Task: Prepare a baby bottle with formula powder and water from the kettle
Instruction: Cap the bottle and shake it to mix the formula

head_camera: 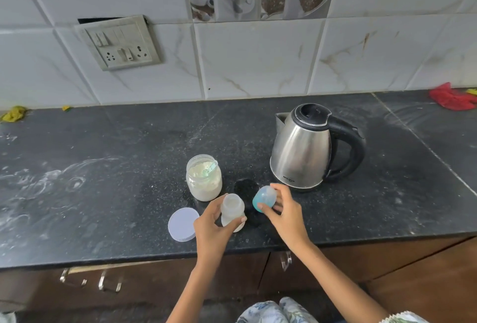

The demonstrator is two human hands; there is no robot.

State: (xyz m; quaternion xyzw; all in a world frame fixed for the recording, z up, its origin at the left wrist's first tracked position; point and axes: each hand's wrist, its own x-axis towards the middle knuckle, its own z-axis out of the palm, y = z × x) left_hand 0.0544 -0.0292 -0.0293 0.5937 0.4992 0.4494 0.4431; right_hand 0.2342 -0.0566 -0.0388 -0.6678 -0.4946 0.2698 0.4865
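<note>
Left hand [210,227] grips open bottle [232,210]; right hand [285,215] pinches blue cap [263,198].

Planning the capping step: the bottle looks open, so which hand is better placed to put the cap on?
Probably the right hand: its fingers already hold the blue cap just beside the open bottle. The left hand grips the bottle upright on the counter, so it should steady it.

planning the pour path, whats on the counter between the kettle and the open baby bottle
In the head view, the right hand holding the blue-green bottle cap sits between the kettle and the baby bottle; otherwise bare black counter.
</note>
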